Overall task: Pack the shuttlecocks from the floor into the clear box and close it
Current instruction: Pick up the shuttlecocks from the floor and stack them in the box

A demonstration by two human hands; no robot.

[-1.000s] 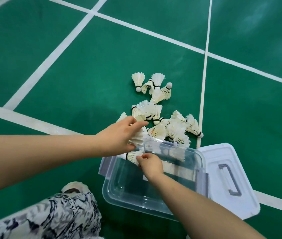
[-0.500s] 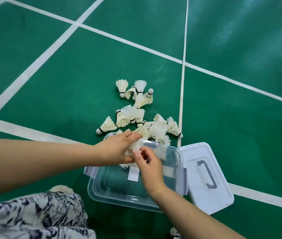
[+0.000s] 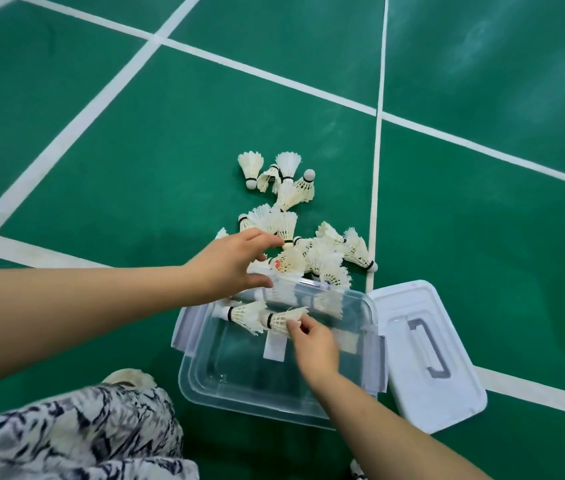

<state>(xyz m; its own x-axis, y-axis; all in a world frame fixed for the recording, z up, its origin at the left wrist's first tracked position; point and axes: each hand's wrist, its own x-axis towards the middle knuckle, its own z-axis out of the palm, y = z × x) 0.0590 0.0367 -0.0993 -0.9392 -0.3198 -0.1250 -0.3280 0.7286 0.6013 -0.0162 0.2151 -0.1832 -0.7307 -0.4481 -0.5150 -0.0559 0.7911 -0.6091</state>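
Pinching a shuttlecock (image 3: 283,318) at the 12 o'clock rim of the clear box (image 3: 239,389) with the right hand (image 3: 312,344); left hand (image 3: 229,268) now gone back to the floor pile (image 3: 326,258) beyond, fingers spread. Packing barely begun, lid (image 3: 430,358) off.

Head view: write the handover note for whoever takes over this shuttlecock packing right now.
Left hand: open, stretched over the pile on the floor beyond the clear box.
Right hand: pinches a shuttlecock by its feathers over the box's far-left corner; a second shuttlecock lies beside it.
Lid: off, on the floor right of the box.
Done: almost nothing packed.
Left: pack the pile, close the lid.
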